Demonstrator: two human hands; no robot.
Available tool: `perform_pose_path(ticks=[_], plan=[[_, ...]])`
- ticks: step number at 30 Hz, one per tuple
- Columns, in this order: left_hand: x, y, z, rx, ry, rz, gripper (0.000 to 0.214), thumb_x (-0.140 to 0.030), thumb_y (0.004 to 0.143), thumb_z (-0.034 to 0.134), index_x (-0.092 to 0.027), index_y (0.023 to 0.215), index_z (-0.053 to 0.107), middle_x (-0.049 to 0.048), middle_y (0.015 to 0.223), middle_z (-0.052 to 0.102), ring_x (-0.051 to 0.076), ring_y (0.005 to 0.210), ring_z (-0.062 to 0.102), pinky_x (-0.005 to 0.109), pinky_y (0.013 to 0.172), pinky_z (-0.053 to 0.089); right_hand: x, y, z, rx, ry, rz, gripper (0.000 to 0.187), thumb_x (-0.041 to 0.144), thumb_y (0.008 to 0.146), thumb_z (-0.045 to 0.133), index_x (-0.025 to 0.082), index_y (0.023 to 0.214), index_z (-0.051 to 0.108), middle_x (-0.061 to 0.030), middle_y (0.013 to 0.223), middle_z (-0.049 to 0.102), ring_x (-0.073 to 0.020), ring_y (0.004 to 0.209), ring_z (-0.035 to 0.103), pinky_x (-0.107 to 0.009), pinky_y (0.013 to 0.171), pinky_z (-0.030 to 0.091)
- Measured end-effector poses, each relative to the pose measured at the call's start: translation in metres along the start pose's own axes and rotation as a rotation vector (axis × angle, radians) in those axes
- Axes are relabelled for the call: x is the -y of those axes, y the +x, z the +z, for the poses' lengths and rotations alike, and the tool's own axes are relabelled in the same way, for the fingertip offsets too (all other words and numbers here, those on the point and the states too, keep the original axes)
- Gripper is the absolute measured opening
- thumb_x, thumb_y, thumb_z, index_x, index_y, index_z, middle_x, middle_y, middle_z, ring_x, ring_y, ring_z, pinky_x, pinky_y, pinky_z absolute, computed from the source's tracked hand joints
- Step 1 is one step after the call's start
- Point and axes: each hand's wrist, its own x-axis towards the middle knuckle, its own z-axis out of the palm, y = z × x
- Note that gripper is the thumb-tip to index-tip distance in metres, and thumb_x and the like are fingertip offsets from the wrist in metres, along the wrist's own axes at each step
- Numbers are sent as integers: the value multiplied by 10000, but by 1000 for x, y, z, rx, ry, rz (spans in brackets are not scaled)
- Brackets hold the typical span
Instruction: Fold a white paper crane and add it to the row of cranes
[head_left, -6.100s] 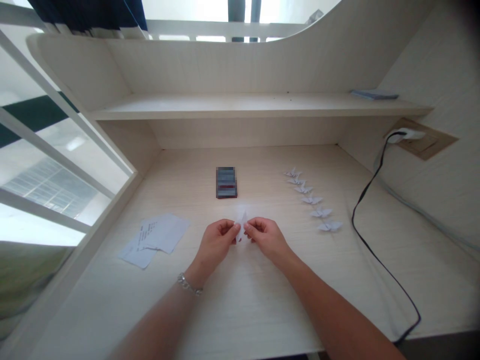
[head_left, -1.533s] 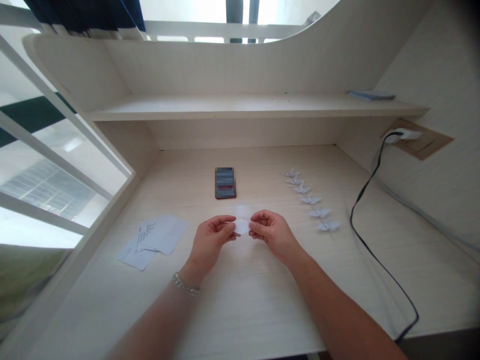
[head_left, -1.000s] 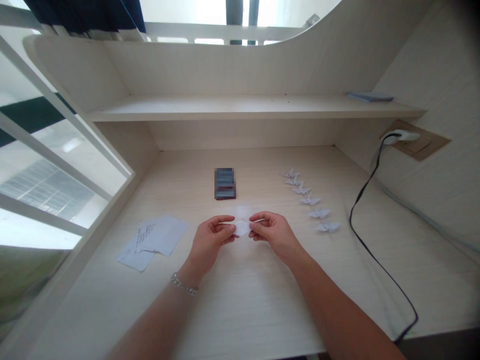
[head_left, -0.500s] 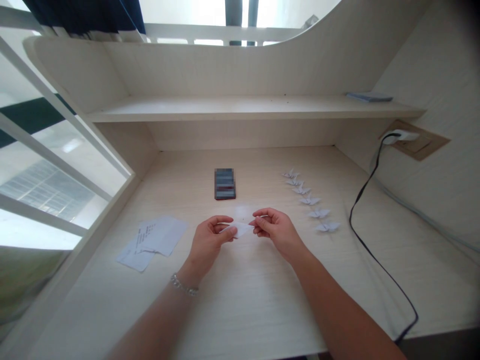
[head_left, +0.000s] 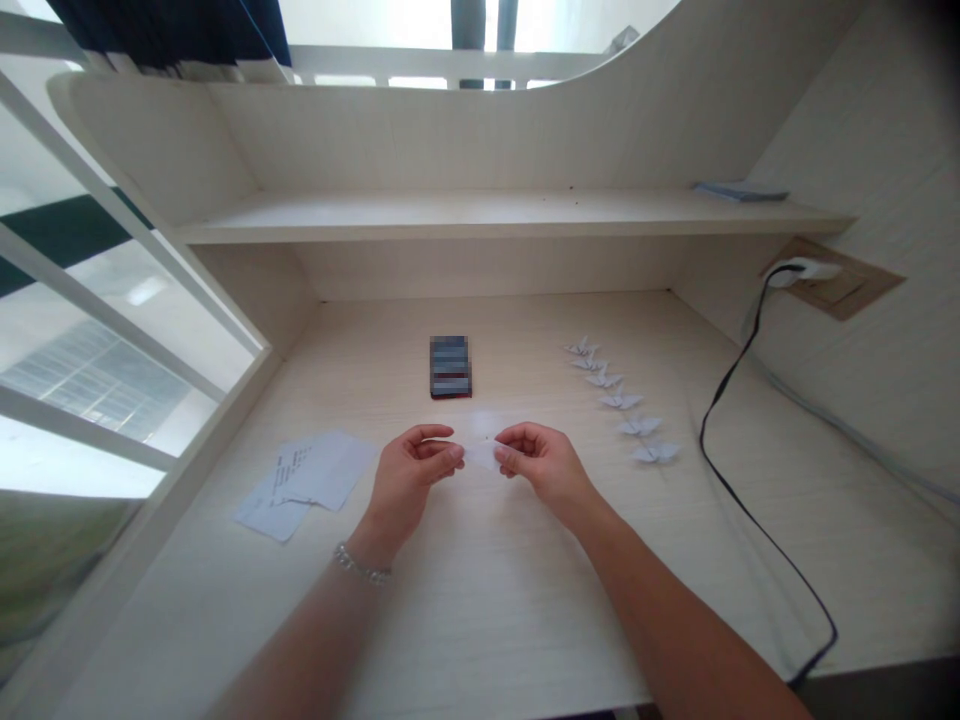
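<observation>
A small folded piece of white paper (head_left: pixel 480 453) hangs just above the desk between my two hands. My left hand (head_left: pixel 409 480) pinches its left end with thumb and forefinger, fingers curled. My right hand (head_left: pixel 540 462) pinches its right end the same way. A bracelet sits on my left wrist. A row of several finished white paper cranes (head_left: pixel 619 400) lies on the desk to the right of my right hand, running away from me.
A dark phone (head_left: pixel 451 367) lies flat beyond my hands. Loose white paper sheets (head_left: pixel 307 480) lie at the left. A black cable (head_left: pixel 742 400) runs from a wall socket (head_left: pixel 814 270) across the desk's right side. A shelf (head_left: pixel 510 212) spans the back.
The paper was held upright with a point up; now it lies flatter and wider between my fingers. Both hands have shifted slightly left in the last half second.
</observation>
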Motion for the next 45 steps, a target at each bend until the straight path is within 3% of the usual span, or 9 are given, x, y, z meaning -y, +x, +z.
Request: perform_pose_path(ticks=[6,10,15,31,37,45], plan=[[-2,3,-2,-56,-84,17,269,-199,654,726,-145,891,612,19,738,662,98,652,613,222,650,469,-1,1,-1,-19,2,6,253,300,615,728,141,776,615,-7,620,613,-113,536,546,-261,524,443],[2,-1,6,10,34,35,262,-253,679,703,-137,907,645,72,855,682,134,736,624,241,664,484,-4,0,0,0,-22,-6,251,295,633,711,142,810,617,-10,631,612,-120,556,553,-263,534,452],[7,-5,14,19,209,109,297,-228,607,750,-127,877,676,56,768,688,149,653,625,265,624,501,-4,-3,3,2,-65,-65,239,274,675,679,158,880,640,-5,615,612,-124,564,551,-263,543,456],[4,-8,14,-53,342,172,265,-252,649,717,-153,895,712,57,781,717,157,672,644,260,651,527,-6,-8,12,-128,-167,-181,200,294,700,665,186,859,720,-40,683,668,-159,621,583,-295,603,478],[5,-8,14,-20,339,222,192,-240,646,712,-155,818,712,62,797,712,175,700,648,275,671,524,-6,-6,12,-82,-130,-196,137,267,683,679,203,798,714,-36,733,679,-169,663,606,-298,638,487],[7,-8,15,26,337,219,153,-245,635,715,-158,760,694,58,778,700,179,720,638,271,680,504,-4,-5,7,50,-141,-104,161,272,674,683,187,810,676,-41,791,677,-176,726,617,-295,674,489]])
